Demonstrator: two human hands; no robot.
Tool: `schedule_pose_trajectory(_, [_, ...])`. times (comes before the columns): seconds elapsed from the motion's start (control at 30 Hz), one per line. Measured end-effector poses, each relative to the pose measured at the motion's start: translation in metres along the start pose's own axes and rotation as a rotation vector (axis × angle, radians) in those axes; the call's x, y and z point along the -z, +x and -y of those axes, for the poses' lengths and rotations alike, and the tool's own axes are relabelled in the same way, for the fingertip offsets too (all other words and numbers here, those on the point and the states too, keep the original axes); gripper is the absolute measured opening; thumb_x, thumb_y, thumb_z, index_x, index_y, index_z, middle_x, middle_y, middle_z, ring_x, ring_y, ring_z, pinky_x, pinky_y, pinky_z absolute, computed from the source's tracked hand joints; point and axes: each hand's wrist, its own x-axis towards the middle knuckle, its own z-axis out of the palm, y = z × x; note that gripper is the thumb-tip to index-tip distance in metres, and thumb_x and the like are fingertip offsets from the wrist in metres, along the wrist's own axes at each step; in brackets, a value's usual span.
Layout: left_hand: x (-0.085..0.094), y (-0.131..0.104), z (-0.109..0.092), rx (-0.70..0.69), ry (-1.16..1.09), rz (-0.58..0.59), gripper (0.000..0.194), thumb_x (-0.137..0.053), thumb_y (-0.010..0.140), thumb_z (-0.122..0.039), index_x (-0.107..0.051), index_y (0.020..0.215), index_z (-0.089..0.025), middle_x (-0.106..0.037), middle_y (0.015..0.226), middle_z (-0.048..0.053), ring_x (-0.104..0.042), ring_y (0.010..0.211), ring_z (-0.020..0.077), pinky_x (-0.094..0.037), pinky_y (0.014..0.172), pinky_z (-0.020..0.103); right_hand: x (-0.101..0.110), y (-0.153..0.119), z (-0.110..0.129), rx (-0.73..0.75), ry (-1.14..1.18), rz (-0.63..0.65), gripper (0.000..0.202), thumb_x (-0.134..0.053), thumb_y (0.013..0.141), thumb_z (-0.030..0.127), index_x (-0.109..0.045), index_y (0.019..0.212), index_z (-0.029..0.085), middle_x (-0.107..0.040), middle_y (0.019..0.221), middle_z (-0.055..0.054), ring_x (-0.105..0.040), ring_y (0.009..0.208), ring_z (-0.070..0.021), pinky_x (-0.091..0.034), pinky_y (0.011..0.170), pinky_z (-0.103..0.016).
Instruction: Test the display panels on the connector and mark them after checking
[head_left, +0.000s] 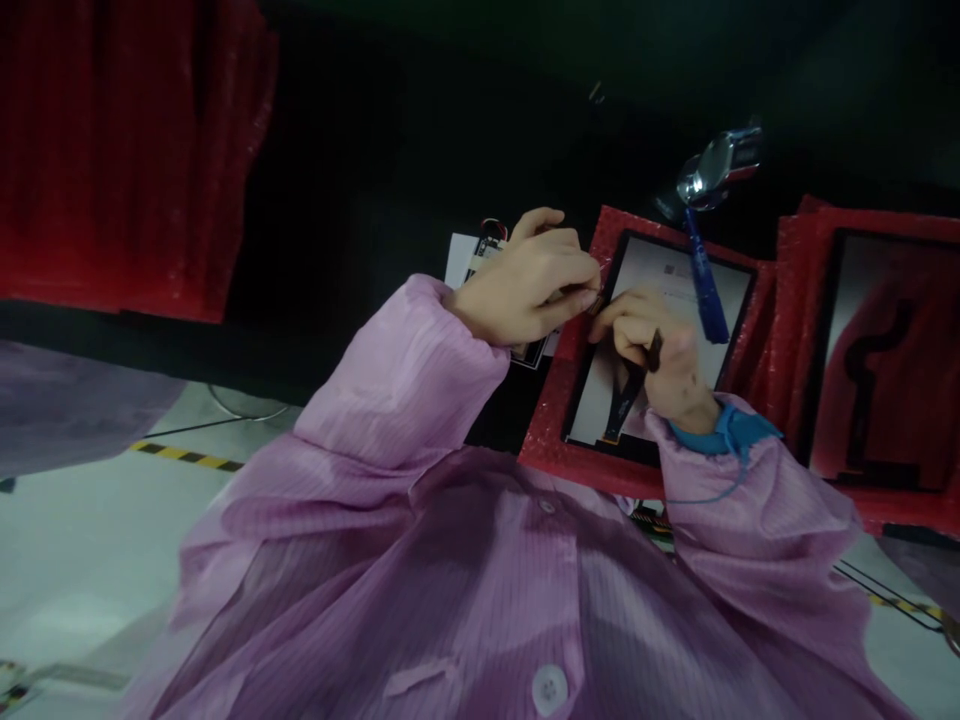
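My left hand [532,285] is closed in a pinch, thumb and forefinger together at a small brownish piece by the panel's left edge; I cannot make out what it is. Close beside it, my right hand [656,350] is curled over a flat display panel [686,300]. A black flex ribbon cable [621,412] rises from the panel's lower edge into the right hand's fingers, and a dark bit shows between them. Under my left hand lies a small circuit board [531,353], mostly hidden, with thin wires at its top. The panel rests on a red bubble-wrap bag [551,415].
A blue strap with a shiny metal clip [720,170] overlaps the panel's upper right. To the right, a second panel [885,380] shows through red wrap. Red bubble-wrap bags [127,160] are stacked at left. A blue wrist band [731,430] with a cord circles my right wrist.
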Motion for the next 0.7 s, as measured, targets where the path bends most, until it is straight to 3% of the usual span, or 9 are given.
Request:
schedule_pose_trajectory(0.13, [-0.002, 0.0, 0.001, -0.046, 0.001, 0.013, 0.013, -0.054, 0.09, -0.023, -0.059, 0.079, -0.026, -0.066, 0.08, 0.001, -0.067, 0.099, 0.0251, -0.025, 0.123, 0.057, -0.005, 0.001, -0.002, -0.019, -0.112, 0.004, 0.067, -0.003, 0.097, 0.069, -0.039, 0.06, 0.026, -0.061, 0.079, -0.007, -0.057, 0.088, -0.024, -0.044, 0.097, -0.047])
schedule_pose_trajectory(0.27, [-0.003, -0.001, 0.001, 0.065, -0.1, -0.019, 0.015, -0.06, 0.089, -0.031, -0.058, 0.076, -0.024, -0.064, 0.077, 0.0, -0.066, 0.099, 0.0242, -0.028, 0.122, 0.054, -0.011, 0.005, -0.005, 0.01, -0.155, -0.046, 0.057, -0.027, 0.1, 0.066, -0.05, 0.069, 0.024, -0.058, 0.076, -0.005, -0.054, 0.083, -0.0213, -0.045, 0.083, -0.04])
schedule_pose_trajectory(0.33, [-0.002, -0.002, 0.0, 0.083, -0.092, 0.002, 0.016, -0.056, 0.09, -0.032, -0.059, 0.076, -0.023, -0.063, 0.076, 0.0, -0.065, 0.1, 0.0234, -0.028, 0.12, 0.053, -0.012, 0.006, -0.006, 0.017, -0.163, -0.073, 0.054, -0.028, 0.102, 0.061, -0.05, 0.071, 0.023, -0.056, 0.075, -0.004, -0.053, 0.08, -0.0201, -0.043, 0.078, -0.038])
schedule_pose_trajectory(0.47, [0.002, -0.003, -0.001, -0.018, 0.059, 0.11, 0.021, -0.046, 0.092, -0.027, -0.061, 0.079, -0.021, -0.063, 0.077, 0.0, -0.064, 0.099, 0.0215, -0.022, 0.12, 0.053, -0.013, 0.006, -0.009, 0.057, -0.176, -0.067, 0.053, -0.022, 0.106, 0.052, -0.047, 0.07, 0.022, -0.056, 0.073, -0.004, -0.053, 0.079, -0.0193, -0.04, 0.079, -0.039])
schedule_pose_trajectory(0.7, [0.002, -0.004, -0.002, -0.053, 0.137, 0.106, 0.02, -0.047, 0.091, -0.025, -0.062, 0.079, -0.022, -0.063, 0.074, -0.001, -0.064, 0.094, 0.0209, -0.023, 0.119, 0.052, -0.011, 0.009, -0.018, 0.195, -0.288, -0.017, 0.055, -0.034, 0.098, 0.067, -0.036, 0.066, 0.022, -0.049, 0.064, -0.001, -0.046, 0.069, -0.0175, -0.039, 0.078, -0.037])
